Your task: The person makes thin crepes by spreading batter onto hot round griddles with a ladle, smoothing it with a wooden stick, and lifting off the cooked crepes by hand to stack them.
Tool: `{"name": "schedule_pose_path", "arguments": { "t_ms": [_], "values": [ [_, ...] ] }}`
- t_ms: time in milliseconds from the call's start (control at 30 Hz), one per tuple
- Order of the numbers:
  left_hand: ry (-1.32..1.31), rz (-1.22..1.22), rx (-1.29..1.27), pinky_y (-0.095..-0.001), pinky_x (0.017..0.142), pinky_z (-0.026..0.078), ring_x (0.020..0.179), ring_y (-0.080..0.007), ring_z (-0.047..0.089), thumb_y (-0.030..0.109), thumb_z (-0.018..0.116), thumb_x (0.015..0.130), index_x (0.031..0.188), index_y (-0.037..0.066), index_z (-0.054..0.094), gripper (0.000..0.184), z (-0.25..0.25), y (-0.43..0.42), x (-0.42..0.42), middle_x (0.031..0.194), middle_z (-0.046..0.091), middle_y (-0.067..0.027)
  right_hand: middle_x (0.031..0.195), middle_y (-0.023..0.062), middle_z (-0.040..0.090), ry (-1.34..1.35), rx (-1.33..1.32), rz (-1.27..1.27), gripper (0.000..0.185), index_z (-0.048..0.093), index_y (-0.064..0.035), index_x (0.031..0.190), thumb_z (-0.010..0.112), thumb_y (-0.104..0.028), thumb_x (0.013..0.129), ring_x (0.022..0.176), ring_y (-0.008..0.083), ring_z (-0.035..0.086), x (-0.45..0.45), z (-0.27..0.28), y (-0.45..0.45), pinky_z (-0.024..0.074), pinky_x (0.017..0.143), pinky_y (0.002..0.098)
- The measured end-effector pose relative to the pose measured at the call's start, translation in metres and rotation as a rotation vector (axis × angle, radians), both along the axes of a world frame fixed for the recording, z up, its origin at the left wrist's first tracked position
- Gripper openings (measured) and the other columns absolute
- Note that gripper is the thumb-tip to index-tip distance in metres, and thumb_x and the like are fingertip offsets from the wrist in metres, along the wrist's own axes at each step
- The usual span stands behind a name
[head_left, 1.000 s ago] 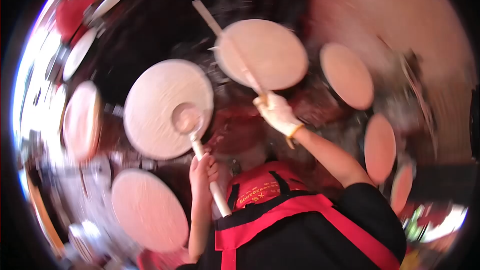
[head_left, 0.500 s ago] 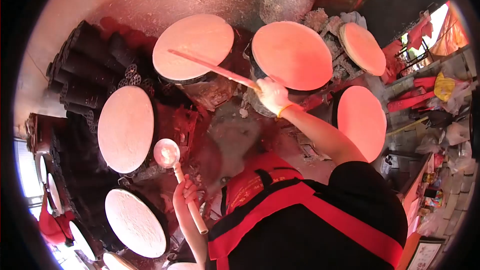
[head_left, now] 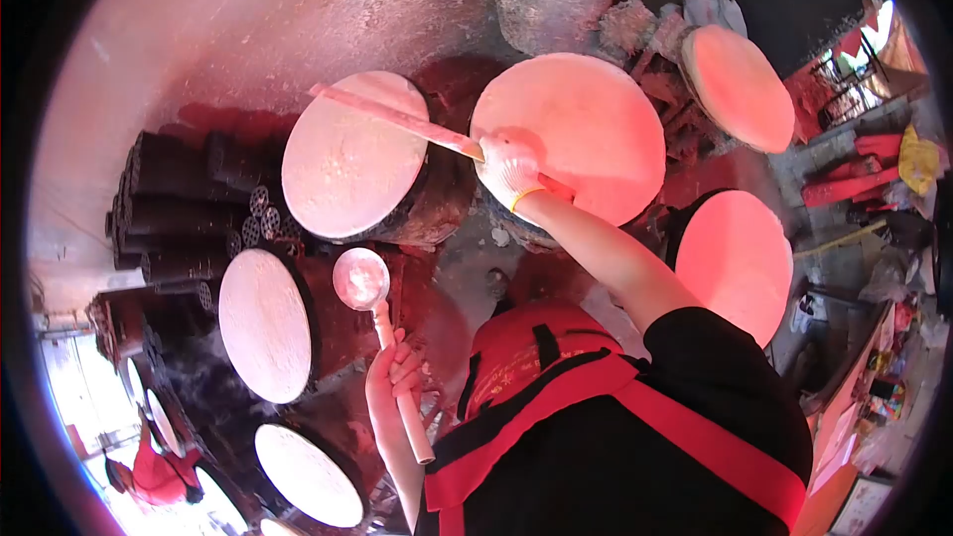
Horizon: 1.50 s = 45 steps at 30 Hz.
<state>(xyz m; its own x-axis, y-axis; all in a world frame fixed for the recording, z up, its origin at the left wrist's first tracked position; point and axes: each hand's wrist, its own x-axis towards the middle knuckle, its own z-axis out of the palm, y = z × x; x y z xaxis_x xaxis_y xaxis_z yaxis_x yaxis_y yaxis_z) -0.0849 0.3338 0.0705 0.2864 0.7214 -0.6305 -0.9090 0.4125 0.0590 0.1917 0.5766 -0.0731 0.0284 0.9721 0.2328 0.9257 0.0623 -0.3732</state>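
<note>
My left hand is closed round the pale handle of a ladle, whose round bowl has whitish residue in it. In my gloved right hand is one end of a long flat wooden stick. The stick reaches left across a round griddle coated with a pale layer; contact with that layer cannot be made out. Behind my right hand lies a second pale-coated griddle. Left of the ladle is another coated griddle, with one more below it.
Black honeycomb coal briquettes are stacked at the left by the wall. Further coated rounds stand at the right and far right. A large bin-like container is at the back. A cluttered table edge runs along the right.
The view has shifted, so the griddles appear lower. My right hand with the stick has moved slightly left in view. The ladle stays held upright in my left hand.
</note>
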Motion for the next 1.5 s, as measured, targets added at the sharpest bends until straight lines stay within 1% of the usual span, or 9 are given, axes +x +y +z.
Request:
{"name": "schedule_pose_path", "arguments": {
  "t_ms": [200, 500, 567, 667, 933, 1067, 1333, 1433, 1500],
  "values": [
    [0.083, -0.198, 0.044, -0.0157, 0.037, 0.028, 0.054, -0.006, 0.036, 0.005, 0.046, 0.095, 0.115, -0.001, 0.048, 0.021, -0.013, 0.088, -0.005, 0.075, 0.043, -0.0023, 0.068, 0.015, 0.064, 0.21, -0.177, -0.148, 0.03, 0.068, -0.0068, 0.084, 0.059, -0.035, 0.084, 0.062, 0.0254, 0.064, 0.048, 0.096, 0.004, 0.0476, 0.058, 0.0404],
    [0.205, -0.367, 0.08, -0.0152, 0.037, 0.028, 0.053, -0.0042, 0.034, 0.003, 0.045, 0.095, 0.114, -0.001, 0.046, 0.02, 0.0, 0.163, 0.042, 0.075, 0.042, -0.0007, 0.06, 0.0023, 0.053, 0.654, 0.533, -0.494, 0.022, 0.06, -0.0081, 0.069, 0.065, -0.025, 0.082, 0.054, 0.0151, 0.052, 0.349, 0.301, 0.002, 0.0395, 0.048, 0.0299],
    [0.136, -0.379, 0.101, -0.0159, 0.037, 0.029, 0.053, -0.0053, 0.035, 0.004, 0.044, 0.095, 0.115, -0.002, 0.046, 0.021, 0.003, 0.164, 0.052, 0.075, 0.042, -0.0013, 0.09, 0.0097, 0.067, 0.575, 0.518, -0.629, 0.018, 0.065, -0.0079, 0.096, 0.058, -0.017, 0.083, 0.076, 0.0208, 0.067, 0.378, 0.351, -0.036, 0.0551, 0.076, 0.0338],
    [0.055, -0.38, 0.11, -0.0171, 0.037, 0.03, 0.054, -0.0069, 0.035, 0.005, 0.041, 0.097, 0.117, -0.003, 0.046, 0.022, -0.003, 0.156, 0.067, 0.075, 0.041, -0.0019, 0.058, 0.0015, 0.052, 0.512, 0.534, -0.816, 0.03, 0.058, -0.0075, 0.068, 0.065, -0.031, 0.084, 0.05, 0.0149, 0.048, 0.511, 0.325, -0.068, 0.0352, 0.044, 0.029],
    [-0.025, -0.146, -0.015, -0.018, 0.04, 0.033, 0.058, -0.0079, 0.039, 0.008, 0.039, 0.099, 0.121, -0.007, 0.041, 0.027, 0.016, 0.053, 0.142, 0.079, 0.04, -0.0036, 0.051, 0.0031, 0.05, 1.005, 0.487, -0.988, 0.024, 0.06, -0.0059, 0.061, 0.057, -0.022, 0.079, 0.041, 0.014, 0.048, 0.583, 0.11, -0.095, 0.0365, 0.039, 0.0301],
    [-0.133, 0.061, -0.168, -0.0191, 0.042, 0.034, 0.059, -0.0084, 0.04, 0.007, 0.038, 0.098, 0.124, -0.008, 0.039, 0.03, 0.064, -0.005, 0.181, 0.08, 0.04, -0.0041, 0.081, 0.0188, 0.067, 0.862, 0.62, -1.429, 0.035, 0.065, 0.0042, 0.102, 0.057, -0.022, 0.08, 0.074, 0.0302, 0.066, 0.594, -0.005, -0.097, 0.0504, 0.064, 0.0397],
    [-0.201, 0.279, -0.167, -0.0204, 0.045, 0.038, 0.058, -0.0093, 0.041, 0.009, 0.036, 0.099, 0.126, -0.01, 0.036, 0.033, 0.068, -0.097, 0.2, 0.079, 0.042, -0.0046, 0.099, 0.0259, 0.065, 0.838, 0.369, -1.502, 0.045, 0.059, 0.0104, 0.102, 0.057, -0.032, 0.084, 0.095, 0.0363, 0.063, 0.561, 0.024, -0.126, 0.0488, 0.079, 0.0415],
    [-0.192, 0.416, -0.121, -0.0208, 0.045, 0.039, 0.056, -0.0094, 0.042, 0.009, 0.035, 0.099, 0.125, -0.007, 0.038, 0.031, 0.073, -0.144, 0.205, 0.077, 0.043, -0.0041, 0.071, 0.0022, 0.055, 1.685, 0.505, -0.894, 0.015, 0.06, -0.0103, 0.094, 0.058, -0.023, 0.087, 0.057, 0.0163, 0.049, 0.502, 0.03, -0.136, 0.0384, 0.049, 0.0314],
    [-0.165, 0.376, -0.018, -0.0203, 0.044, 0.038, 0.053, -0.0084, 0.041, 0.01, 0.037, 0.098, 0.122, -0.005, 0.04, 0.029, 0.05, -0.19, 0.188, 0.074, 0.045, -0.0029, 0.056, -0.0085, 0.035, 1.627, 0.078, -0.433, 0.023, 0.049, -0.0152, 0.077, 0.059, -0.031, 0.091, 0.041, 0.0042, 0.032, 0.395, 0.065, -0.153, 0.0216, 0.036, 0.0225]
  ]
}}
